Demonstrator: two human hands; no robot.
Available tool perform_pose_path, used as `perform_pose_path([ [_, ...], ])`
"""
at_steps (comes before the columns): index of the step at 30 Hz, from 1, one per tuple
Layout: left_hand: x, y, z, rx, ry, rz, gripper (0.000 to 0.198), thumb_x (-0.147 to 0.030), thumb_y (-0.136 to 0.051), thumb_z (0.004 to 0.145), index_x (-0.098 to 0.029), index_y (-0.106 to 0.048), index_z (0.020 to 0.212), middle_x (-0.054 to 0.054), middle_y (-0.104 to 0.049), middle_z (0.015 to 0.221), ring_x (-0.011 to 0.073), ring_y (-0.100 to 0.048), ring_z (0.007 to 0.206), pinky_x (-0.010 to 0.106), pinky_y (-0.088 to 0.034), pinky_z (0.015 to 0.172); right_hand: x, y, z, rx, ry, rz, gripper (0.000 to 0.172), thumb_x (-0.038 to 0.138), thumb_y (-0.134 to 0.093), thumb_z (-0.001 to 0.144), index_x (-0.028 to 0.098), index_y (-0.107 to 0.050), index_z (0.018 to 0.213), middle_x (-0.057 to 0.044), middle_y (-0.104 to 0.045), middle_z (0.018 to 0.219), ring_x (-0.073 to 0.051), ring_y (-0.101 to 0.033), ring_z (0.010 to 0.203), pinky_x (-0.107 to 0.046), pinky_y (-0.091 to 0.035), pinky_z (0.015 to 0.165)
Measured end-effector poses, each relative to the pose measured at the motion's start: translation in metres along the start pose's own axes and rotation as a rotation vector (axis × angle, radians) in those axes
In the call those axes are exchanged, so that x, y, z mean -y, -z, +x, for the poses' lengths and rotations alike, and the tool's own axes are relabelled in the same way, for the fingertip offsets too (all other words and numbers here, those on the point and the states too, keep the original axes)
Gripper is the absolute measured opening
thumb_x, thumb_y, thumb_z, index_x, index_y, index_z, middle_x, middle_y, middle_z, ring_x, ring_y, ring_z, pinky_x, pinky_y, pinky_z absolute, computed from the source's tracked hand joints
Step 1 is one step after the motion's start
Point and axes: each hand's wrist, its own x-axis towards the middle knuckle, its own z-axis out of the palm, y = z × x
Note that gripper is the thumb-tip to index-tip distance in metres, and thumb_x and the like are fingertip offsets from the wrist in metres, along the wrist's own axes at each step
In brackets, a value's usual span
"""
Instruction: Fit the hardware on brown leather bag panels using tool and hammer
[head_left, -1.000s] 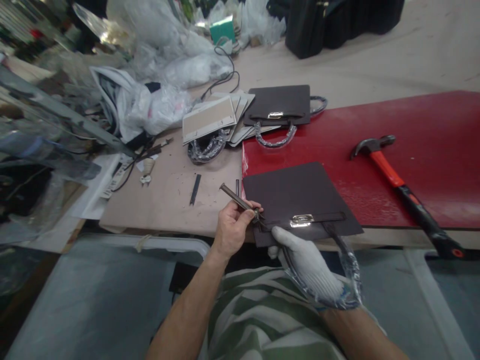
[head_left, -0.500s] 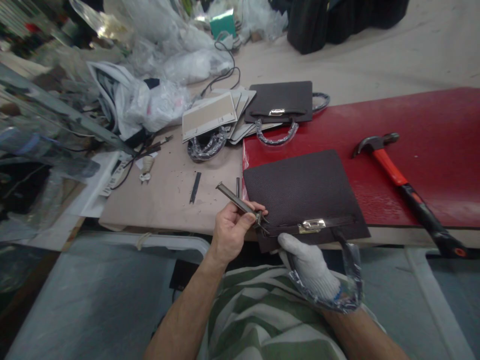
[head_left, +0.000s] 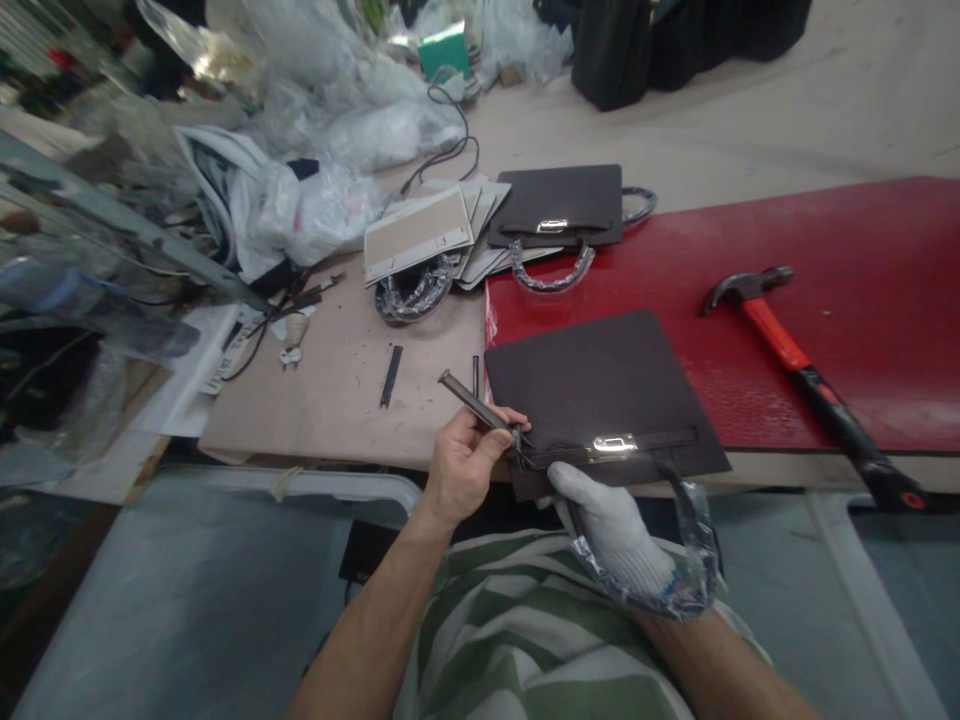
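Note:
My left hand [head_left: 466, 462] is bare and pinches a metal caliper [head_left: 465, 396], its long bar slanting up to the left. The caliper's thin pointed jaws lie at the left end of the strap on a dark brown leather bag panel [head_left: 577, 375]. My right hand [head_left: 604, 515], in a white knit glove, grips the panel's lower edge with its thumb on top; the fingers underneath are hidden. A shiny metal clasp [head_left: 611, 446] sits on the strap. The plastic-wrapped bag handle [head_left: 697, 545] loops down around my gloved wrist.
A claw hammer [head_left: 795, 360] lies on the red mat [head_left: 862, 300] at right. Behind are another bag panel [head_left: 559, 195] and a stack of pale panels [head_left: 420, 235]. A dark flat strip [head_left: 391, 376] and a thin rod [head_left: 475, 375] lie left. Plastic bags [head_left: 360, 140] crowd the back left.
The panel has tipped slightly, and its far edge has dropped a little toward me. The caliper jaws have drawn closer to the strap end. My right hand has shifted slightly left.

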Motion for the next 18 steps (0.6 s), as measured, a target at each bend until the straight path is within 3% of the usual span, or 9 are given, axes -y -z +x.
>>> perform_pose_path([
  [3, -0.002, -0.001, 0.001, -0.006, -0.007, 0.049, 0.021, -0.035, -0.074, 0.092, -0.017, -0.067, 0.099, 0.007, -0.076, 0.101, 0.0181, -0.074, 0.094, 0.027, -0.058, 0.086, 0.005, -0.004, 0.0, 0.038, 0.04, 0.019, 0.034, 0.046, -0.091, 0.062, 0.022, -0.076, 0.081, -0.004, -0.077, 0.088, -0.027, -0.07, 0.099, -0.042, -0.055, 0.1],
  [6, -0.002, -0.001, 0.004, 0.0, -0.004, 0.094, 0.023, -0.036, -0.074, 0.091, -0.016, -0.066, 0.098, 0.008, -0.076, 0.101, 0.0187, -0.074, 0.095, 0.028, -0.058, 0.086, 0.014, -0.004, -0.001, 0.124, 0.067, -0.015, 0.031, 0.044, -0.087, 0.067, 0.022, -0.073, 0.083, -0.002, -0.07, 0.074, -0.019, -0.063, 0.068, -0.033, -0.057, 0.067],
  [9, -0.001, -0.002, 0.007, 0.005, 0.015, 0.067, 0.027, -0.039, -0.075, 0.09, -0.015, -0.065, 0.096, 0.009, -0.076, 0.099, 0.0192, -0.075, 0.092, 0.029, -0.058, 0.085, 0.023, -0.001, -0.003, 0.183, 0.002, -0.079, 0.035, 0.044, -0.087, 0.068, 0.019, -0.071, 0.085, 0.0, -0.065, 0.065, -0.013, -0.051, 0.05, -0.027, -0.044, 0.046],
  [18, -0.008, -0.008, 0.008, 0.004, 0.002, 0.039, 0.028, -0.04, -0.075, 0.089, -0.015, -0.064, 0.095, 0.009, -0.075, 0.098, 0.0194, -0.075, 0.09, 0.029, -0.059, 0.082, 0.017, 0.011, 0.002, 0.257, -0.026, 0.052, 0.029, 0.04, -0.087, 0.074, 0.017, -0.069, 0.075, -0.002, -0.064, 0.071, -0.014, -0.055, 0.059, -0.026, -0.05, 0.054],
])
